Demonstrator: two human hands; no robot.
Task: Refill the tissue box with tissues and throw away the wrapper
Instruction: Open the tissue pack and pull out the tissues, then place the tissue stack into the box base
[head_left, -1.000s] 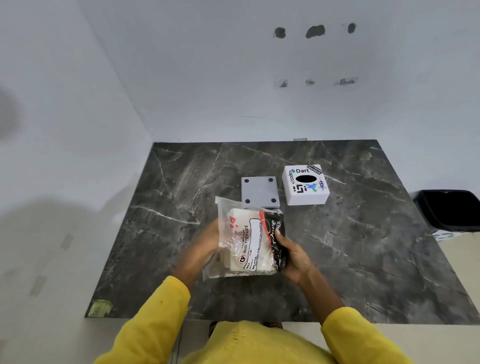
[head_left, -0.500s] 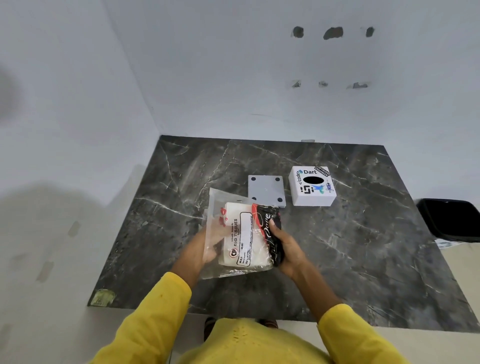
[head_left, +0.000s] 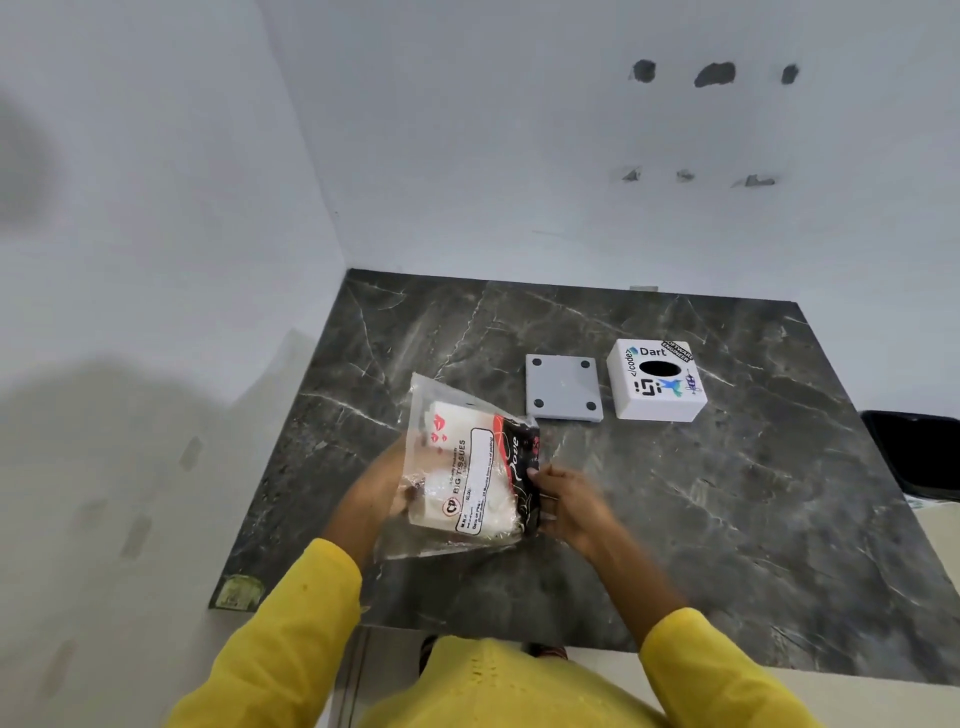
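Note:
A clear plastic tissue pack (head_left: 467, 467) with white tissues inside and a black and red printed end is held above the dark marble table (head_left: 675, 493). My left hand (head_left: 382, 488) grips its left side, partly hidden behind the plastic. My right hand (head_left: 566, 501) holds the black right end with its fingertips. The white tissue box (head_left: 657, 382), stickered and with an oval hole on top, stands at the back right. Its grey base plate (head_left: 563, 387) lies flat just left of it.
A black bin (head_left: 919, 452) stands on the floor past the table's right edge. White walls close the table in at the back and left. A greenish patch (head_left: 236, 592) marks the table's front left corner.
The pack has tilted, its top leaning left, and my right hand has slid lower along the black end. The camera has shifted, so everything sits further right in view.

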